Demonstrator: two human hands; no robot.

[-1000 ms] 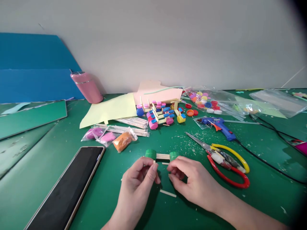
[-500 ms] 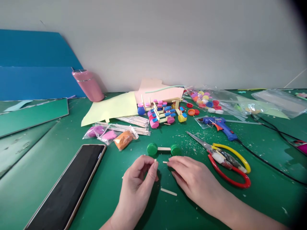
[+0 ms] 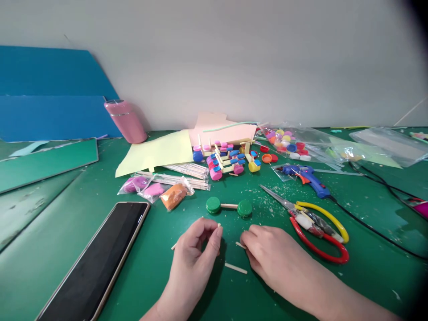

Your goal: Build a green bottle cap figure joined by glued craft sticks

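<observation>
My left hand (image 3: 197,252) is closed in a pinch, and the pale tip of a small wooden stick (image 3: 219,225) pokes out between thumb and forefinger. Beyond its knuckles a bit of pale stick (image 3: 173,246) shows; whether it is the same piece is hidden. The fingers of my right hand (image 3: 267,249) are closed on a short wooden stick (image 3: 239,244) low over the green table. Between the hands lies a loose wooden stick (image 3: 236,268). Just past them, two green bottle caps (image 3: 213,205) are joined by a wooden stick (image 3: 229,206).
At right lie scissors (image 3: 307,223) with red and yellow handles and a blue glue gun (image 3: 306,177) with its cord. A phone (image 3: 96,258) is at left. Behind are wrapped clay (image 3: 174,196), small cap-and-stick models (image 3: 227,160), bagged caps (image 3: 290,142) and a pink bottle (image 3: 127,121).
My right hand has moved slightly down and right with its short stick, which now tilts. My left hand keeps its pinch almost in place. The joined green caps appear fully uncovered.
</observation>
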